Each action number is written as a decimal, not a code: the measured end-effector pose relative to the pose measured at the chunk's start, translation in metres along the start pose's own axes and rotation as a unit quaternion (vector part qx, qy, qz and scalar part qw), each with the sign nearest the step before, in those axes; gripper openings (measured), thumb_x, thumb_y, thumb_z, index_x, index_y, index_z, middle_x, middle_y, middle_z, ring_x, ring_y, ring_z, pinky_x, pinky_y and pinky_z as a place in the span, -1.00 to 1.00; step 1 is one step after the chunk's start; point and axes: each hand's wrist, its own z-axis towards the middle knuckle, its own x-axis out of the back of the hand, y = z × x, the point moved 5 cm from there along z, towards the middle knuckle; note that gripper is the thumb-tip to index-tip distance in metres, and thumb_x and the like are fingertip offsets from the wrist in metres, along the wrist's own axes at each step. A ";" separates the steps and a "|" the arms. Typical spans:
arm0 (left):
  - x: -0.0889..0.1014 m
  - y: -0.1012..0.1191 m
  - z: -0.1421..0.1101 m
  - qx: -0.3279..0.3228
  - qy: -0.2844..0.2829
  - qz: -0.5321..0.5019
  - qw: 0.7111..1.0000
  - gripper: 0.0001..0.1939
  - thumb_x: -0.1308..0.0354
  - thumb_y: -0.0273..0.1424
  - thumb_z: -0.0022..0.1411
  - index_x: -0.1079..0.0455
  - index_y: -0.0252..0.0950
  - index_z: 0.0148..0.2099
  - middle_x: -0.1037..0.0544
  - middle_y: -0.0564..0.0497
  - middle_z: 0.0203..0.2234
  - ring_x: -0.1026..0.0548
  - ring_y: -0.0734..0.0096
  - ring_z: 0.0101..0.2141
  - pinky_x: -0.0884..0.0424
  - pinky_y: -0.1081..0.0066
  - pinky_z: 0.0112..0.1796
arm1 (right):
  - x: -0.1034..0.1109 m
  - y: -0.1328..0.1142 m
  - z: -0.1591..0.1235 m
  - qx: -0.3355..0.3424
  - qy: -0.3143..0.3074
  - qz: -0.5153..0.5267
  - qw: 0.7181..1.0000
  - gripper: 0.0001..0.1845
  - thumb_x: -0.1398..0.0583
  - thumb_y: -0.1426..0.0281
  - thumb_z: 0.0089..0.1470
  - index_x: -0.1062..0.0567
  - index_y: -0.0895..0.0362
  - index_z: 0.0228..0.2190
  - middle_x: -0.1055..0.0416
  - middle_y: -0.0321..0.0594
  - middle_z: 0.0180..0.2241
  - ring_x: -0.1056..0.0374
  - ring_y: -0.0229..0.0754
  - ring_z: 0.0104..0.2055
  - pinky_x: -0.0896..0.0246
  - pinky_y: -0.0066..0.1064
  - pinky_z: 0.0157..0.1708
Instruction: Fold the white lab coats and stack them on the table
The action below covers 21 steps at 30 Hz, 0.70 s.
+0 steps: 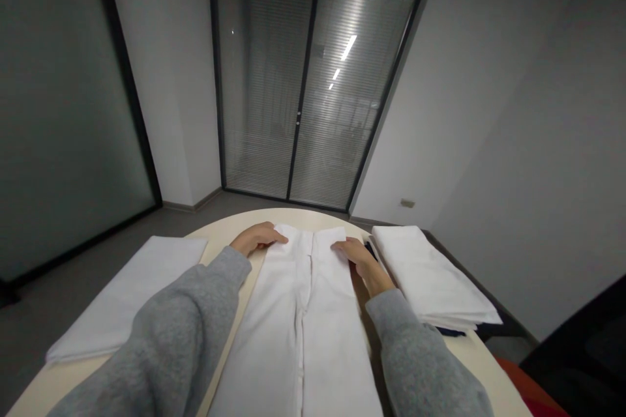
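Note:
White trousers (332, 313) lie lengthwise on the table, waistband at the far end and legs running toward me. The fly and centre seam face up. My left hand (257, 238) grips the left corner of the waistband, thumb on top and fingers underneath. At the opposite corner, my right hand (360, 259) pinches the waistband's right edge the same way. Both hands have their fingers partly hidden beneath the cloth. The lower ends of the legs run out of view at the bottom.
A folded white garment (141, 287) lies on the table's left side. On the right sits a stack of folded white clothes (425, 273) with dark cloth under it. The pale round table (293, 214) has its far edge before a glass door (303, 91) with blinds.

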 end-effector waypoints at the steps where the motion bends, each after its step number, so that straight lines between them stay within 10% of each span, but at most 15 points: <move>1: -0.003 0.003 -0.007 0.005 -0.018 -0.017 1.000 -0.63 -0.52 -0.27 -0.35 -0.53 -0.25 -0.42 -0.54 0.03 -0.64 -0.57 0.10 -0.51 -0.47 0.23 -0.44 | -0.002 -0.002 -0.002 0.003 -0.008 0.021 1.000 -0.77 -0.25 0.27 -0.06 -0.56 0.16 -0.37 -0.60 -0.12 -0.43 -0.53 -0.07 -0.35 -0.42 -0.34 -0.34; 11: 0.011 0.064 -0.081 -0.108 0.033 -0.179 0.977 -0.43 -0.52 -0.17 -0.20 -0.59 -0.35 -0.13 -0.71 -0.16 -0.20 -0.63 0.11 -0.17 -0.50 0.18 -0.05 | 0.014 -0.077 -0.050 0.118 0.043 0.099 0.987 -0.59 -0.24 0.22 -0.13 -0.52 0.20 -0.23 -0.61 -0.04 -0.21 -0.50 -0.08 -0.20 -0.38 -0.31 -0.16; 21: 0.045 0.142 -0.212 -0.272 0.040 0.033 0.961 -0.65 -0.42 -0.19 0.02 -0.56 -0.32 -0.22 -0.66 -0.01 -0.32 -0.56 0.23 -0.23 -0.45 0.32 -0.11 | 0.044 -0.142 -0.168 0.259 0.021 0.021 0.965 -0.73 -0.33 0.26 -0.06 -0.55 0.15 -0.30 -0.58 -0.18 -0.25 -0.44 -0.05 -0.16 -0.29 -0.30 -0.09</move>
